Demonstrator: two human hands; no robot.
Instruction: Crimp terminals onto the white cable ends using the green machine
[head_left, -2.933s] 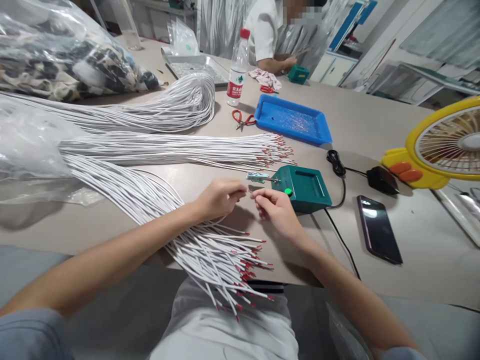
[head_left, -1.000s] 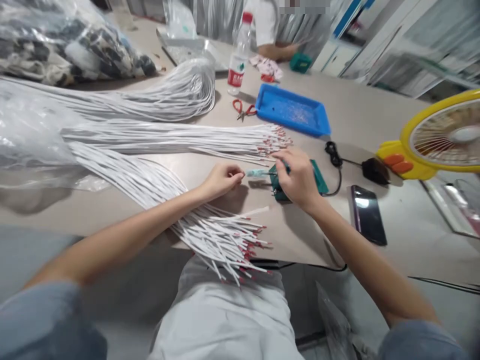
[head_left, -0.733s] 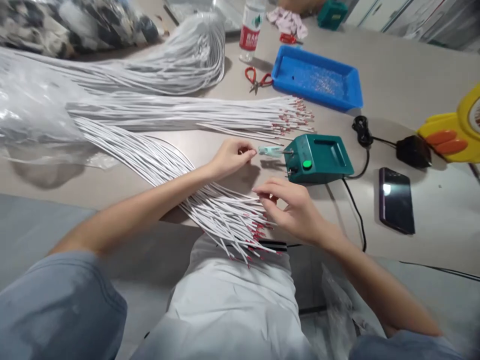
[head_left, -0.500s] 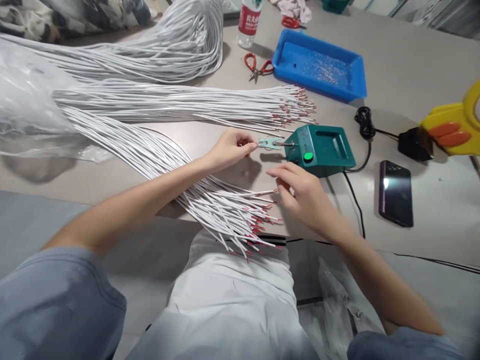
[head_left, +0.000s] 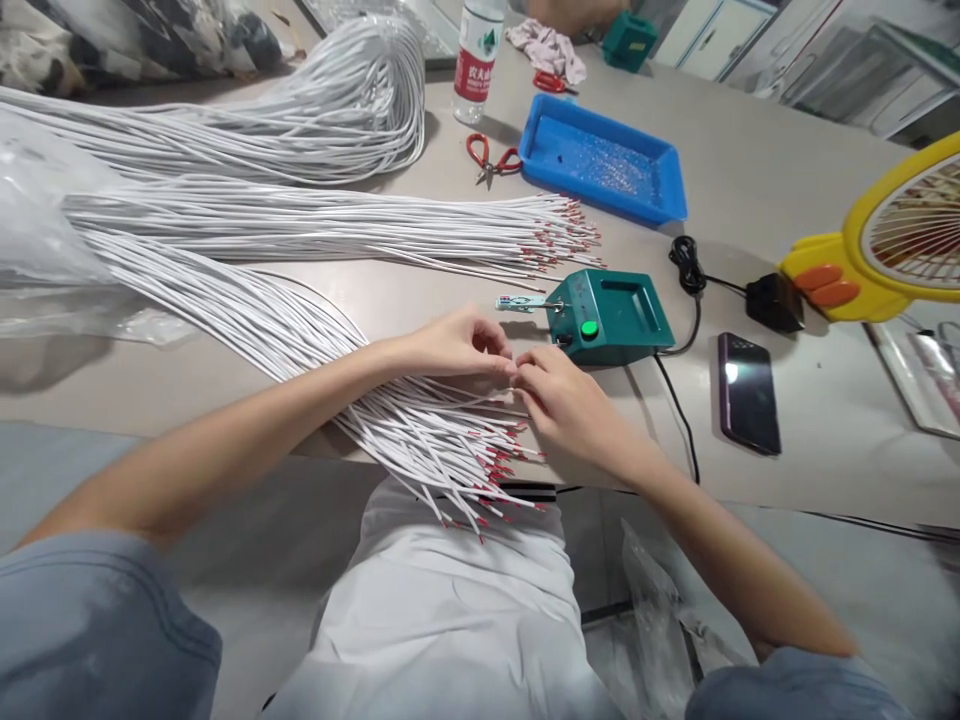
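Note:
Over the near bundle of white cables point(head_left: 442, 440), which have red tips, my two hands meet fingertip to fingertip. My left hand point(head_left: 465, 348) is closed in a pinch, and what it holds is too small to make out. My right hand point(head_left: 562, 395) is closed too, its thumb and fingers at the end of one white cable that rises from the bundle. Just beyond my hands stands a small green machine point(head_left: 611, 320) with a lit green button. A pale green clip point(head_left: 521, 303) sticks out of its left side.
A second red-tipped cable bundle point(head_left: 337, 225) and a coiled bundle point(head_left: 360, 110) lie farther back. Behind the machine are red-handled snips point(head_left: 491, 160), a blue tray point(head_left: 600, 165) and a water bottle point(head_left: 476, 70). To the right are a phone point(head_left: 750, 395) and a yellow fan point(head_left: 855, 275).
My left hand has left the pale clip and come down toward me. My right hand has moved to meet it and closed at a cable end. The whole view has shifted slightly.

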